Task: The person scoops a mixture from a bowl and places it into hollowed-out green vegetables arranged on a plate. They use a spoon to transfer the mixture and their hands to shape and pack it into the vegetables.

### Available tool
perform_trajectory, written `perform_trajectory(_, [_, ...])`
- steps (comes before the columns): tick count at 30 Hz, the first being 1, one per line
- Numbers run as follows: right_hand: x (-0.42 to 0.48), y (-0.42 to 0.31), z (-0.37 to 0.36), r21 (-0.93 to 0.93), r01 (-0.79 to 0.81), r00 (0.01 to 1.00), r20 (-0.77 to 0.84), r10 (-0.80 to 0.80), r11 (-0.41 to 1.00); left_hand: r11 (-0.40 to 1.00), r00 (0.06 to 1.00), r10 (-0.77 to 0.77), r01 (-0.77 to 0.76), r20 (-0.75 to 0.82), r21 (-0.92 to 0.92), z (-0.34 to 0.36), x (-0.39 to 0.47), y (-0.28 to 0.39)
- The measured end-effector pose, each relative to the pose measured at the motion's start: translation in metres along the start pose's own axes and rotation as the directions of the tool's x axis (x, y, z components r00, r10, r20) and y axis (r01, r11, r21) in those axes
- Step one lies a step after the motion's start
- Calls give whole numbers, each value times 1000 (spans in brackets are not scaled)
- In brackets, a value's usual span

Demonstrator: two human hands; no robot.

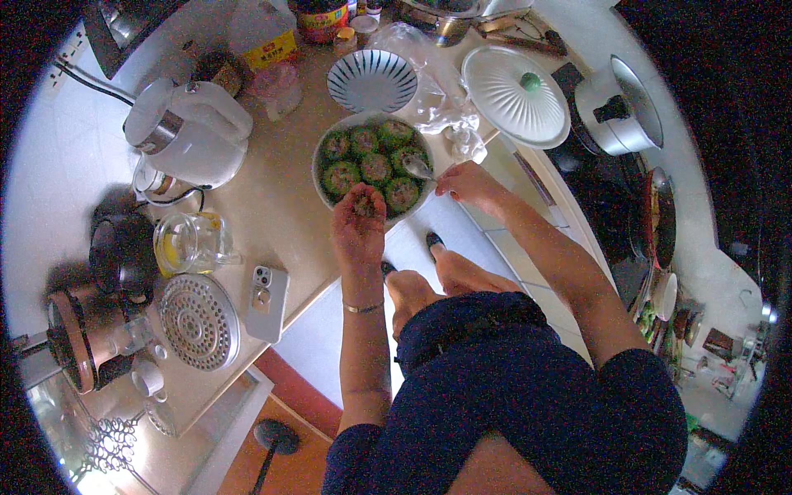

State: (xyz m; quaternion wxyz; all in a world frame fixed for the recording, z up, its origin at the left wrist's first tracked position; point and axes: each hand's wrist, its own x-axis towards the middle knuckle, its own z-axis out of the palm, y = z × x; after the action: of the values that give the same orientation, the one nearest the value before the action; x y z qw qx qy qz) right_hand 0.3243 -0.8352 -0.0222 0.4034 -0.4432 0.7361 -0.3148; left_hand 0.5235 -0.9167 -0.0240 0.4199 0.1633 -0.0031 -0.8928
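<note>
A round pot or bowl (pixel 318 187) at the counter's edge holds several green vegetable rings (pixel 342 178) stuffed with brownish filling, probably bitter melon. My left hand (pixel 359 238) is turned palm up at its near rim. The fingers curl around a small green-brown stuffed piece (pixel 365 206), mostly hidden by them. My right hand (pixel 470 187) is just right of the rim and pinches the handle end of a metal spoon (pixel 416 166). The spoon's bowl lies over the stuffed rings on the right side.
A striped dish (pixel 371 80) and crumpled plastic bag (pixel 455 117) are behind the bowl. A ribbed white lid (pixel 516 96) rests to the right, near a saucepan (pixel 619 111). Leftward stand an electric kettle (pixel 192 136), glass jug (pixel 192 242), perforated steamer plate (pixel 198 322) and phone (pixel 267 303).
</note>
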Motion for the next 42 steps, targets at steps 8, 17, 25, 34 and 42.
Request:
perform_trajectory(8, [-11,-2,14,116,6,998,-70,2,993,999,999,-23,21,-44,-44,2,0,0])
perform_trajectory(17, [-23,-33,18,201,-197,974,-68,214,960,999,999,-44,44,-21,2,0,-3,5])
perform_trajectory(25, [-28,-48,28,410,-358,908,-59,416,839,998,997,-65,64,-45,-10,-5,-3,10])
perform_trajectory(34, [-22,-36,30,349,-304,936,-62,345,887,996,996,-88,88,3,-32,-12,-5,14])
perform_trajectory(42, [-24,-35,30,440,-363,906,-37,421,821,997,998,-68,68,9,-28,-15,-6,13])
